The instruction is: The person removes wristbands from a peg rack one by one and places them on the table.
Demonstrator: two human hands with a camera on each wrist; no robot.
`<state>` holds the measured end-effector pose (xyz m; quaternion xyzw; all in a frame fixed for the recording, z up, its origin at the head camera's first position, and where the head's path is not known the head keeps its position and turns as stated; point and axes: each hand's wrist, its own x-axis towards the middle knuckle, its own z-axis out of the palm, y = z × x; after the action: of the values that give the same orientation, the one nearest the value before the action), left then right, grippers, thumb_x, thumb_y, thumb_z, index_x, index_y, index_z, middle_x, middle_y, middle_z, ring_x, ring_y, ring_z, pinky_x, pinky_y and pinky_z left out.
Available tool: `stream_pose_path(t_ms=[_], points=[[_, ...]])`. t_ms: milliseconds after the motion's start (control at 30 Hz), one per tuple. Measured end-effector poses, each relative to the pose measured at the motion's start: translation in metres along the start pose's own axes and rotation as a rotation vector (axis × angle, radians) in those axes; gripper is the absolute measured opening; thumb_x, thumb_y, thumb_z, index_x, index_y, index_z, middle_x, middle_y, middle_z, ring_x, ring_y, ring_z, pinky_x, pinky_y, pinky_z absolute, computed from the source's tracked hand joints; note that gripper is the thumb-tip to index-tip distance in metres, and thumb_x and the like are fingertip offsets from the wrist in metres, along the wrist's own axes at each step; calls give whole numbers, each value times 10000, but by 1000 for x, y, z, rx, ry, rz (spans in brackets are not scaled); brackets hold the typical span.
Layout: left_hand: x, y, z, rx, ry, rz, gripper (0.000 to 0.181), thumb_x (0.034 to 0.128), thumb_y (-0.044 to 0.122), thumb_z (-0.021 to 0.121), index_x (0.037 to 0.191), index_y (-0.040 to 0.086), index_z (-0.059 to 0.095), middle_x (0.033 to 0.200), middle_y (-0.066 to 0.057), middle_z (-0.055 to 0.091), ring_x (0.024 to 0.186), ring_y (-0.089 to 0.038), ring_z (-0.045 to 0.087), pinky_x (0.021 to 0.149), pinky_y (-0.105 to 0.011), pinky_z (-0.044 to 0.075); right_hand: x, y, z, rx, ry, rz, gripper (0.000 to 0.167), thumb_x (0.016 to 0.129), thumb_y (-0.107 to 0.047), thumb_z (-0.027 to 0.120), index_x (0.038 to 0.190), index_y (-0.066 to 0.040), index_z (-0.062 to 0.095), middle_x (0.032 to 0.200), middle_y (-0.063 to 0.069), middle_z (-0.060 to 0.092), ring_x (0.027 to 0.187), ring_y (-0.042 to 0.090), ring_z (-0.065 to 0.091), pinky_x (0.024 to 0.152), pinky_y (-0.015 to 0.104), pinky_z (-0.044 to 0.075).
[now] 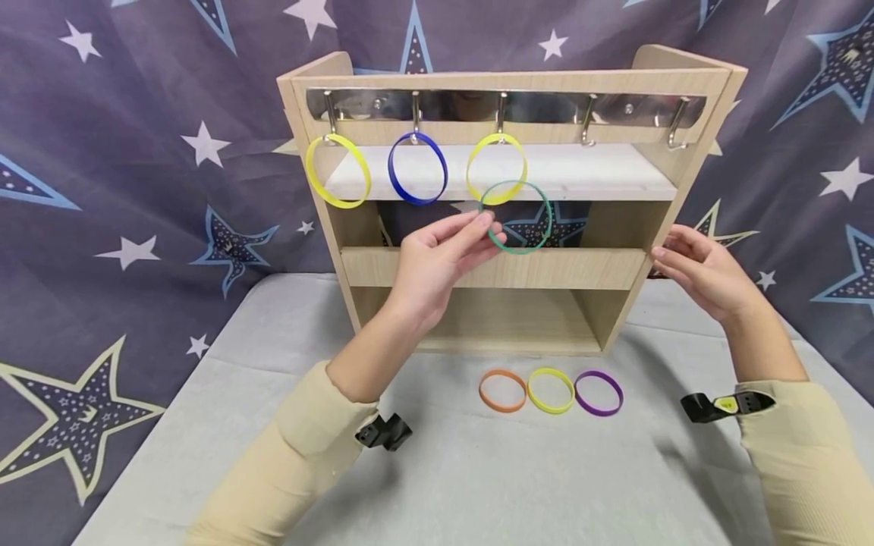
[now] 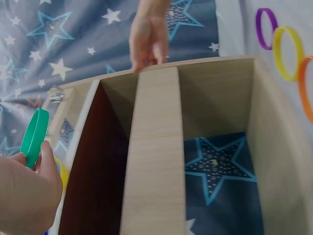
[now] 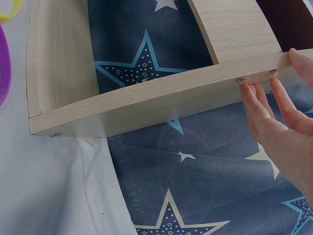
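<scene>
My left hand [image 1: 437, 269] pinches a green ring [image 1: 548, 220] by its left edge, in front of the wooden shelf unit [image 1: 492, 269]. In the left wrist view the green ring [image 2: 34, 137] stands upright between thumb and fingers. Behind its upper part, a yellow ring [image 1: 470, 168] hangs on the middle hook. A blue ring [image 1: 391, 171] and another yellow ring [image 1: 310, 171] hang on the two hooks to the left; the two right hooks [image 1: 589, 121] hold nothing. The fingertips of my right hand [image 3: 283, 117] touch the outer right side panel, fingers nearly straight.
On the grey cloth [image 1: 437, 485] before the unit lie an orange ring [image 1: 482, 393], a yellow ring [image 1: 531, 393] and a purple ring [image 1: 620, 396], side by side. A star-patterned curtain [image 1: 157, 91] stands behind. The unit's side walls and shelves surround the space around my left hand.
</scene>
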<state>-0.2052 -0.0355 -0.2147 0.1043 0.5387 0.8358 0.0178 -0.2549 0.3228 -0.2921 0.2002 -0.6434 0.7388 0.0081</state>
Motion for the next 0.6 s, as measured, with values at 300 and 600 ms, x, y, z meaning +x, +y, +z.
stream_pose_path(t_ms=[300, 600], points=[[-1, -13, -16, 57, -14, -60, 283, 919, 20, 615, 1163, -124, 608, 744, 12, 717, 762, -97, 712, 901, -330, 597, 0, 0, -1, -16, 1, 10, 317, 950, 81, 471, 1159, -131, 579, 1027, -38, 594, 924, 37, 603, 834, 113, 553], [0, -15, -27, 82, -11, -132, 305, 913, -9, 610, 1186, -142, 584, 743, 3, 716, 755, -100, 709, 883, -322, 602, 0, 0, 0, -8, -3, 7, 327, 951, 82, 468, 1172, -133, 577, 1046, -37, 607, 936, 37, 609, 835, 112, 554]])
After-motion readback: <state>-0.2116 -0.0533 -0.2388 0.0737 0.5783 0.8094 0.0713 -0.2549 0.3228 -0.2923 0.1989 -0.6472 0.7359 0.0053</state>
